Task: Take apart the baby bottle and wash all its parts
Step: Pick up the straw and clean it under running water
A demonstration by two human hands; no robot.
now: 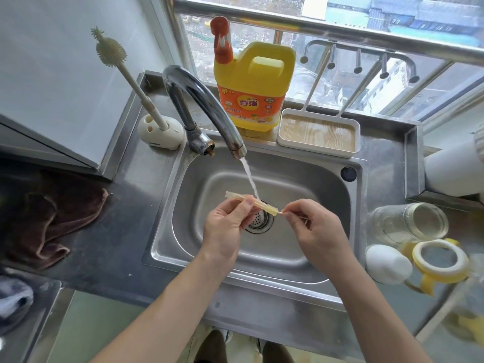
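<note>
Over the steel sink (324, 184), my left hand (226, 226) grips a translucent yellowish straw tube (235, 196) of the bottle under the running water (250, 179). My right hand (314, 226) pinches a thin brush stem (281, 212) that pokes out of the tube's right end. On the counter to the right lie the clear bottle body (411, 222) on its side, a white cap (387, 264) and the yellow-and-white collar ring with handles (440, 263).
A chrome tap (204, 106) arches over the basin. Behind it stand a yellow detergent jug (254, 85), a white drying tray (318, 132) and a bottle brush in a white holder (159, 129). A brown cloth (52, 218) lies on the left counter.
</note>
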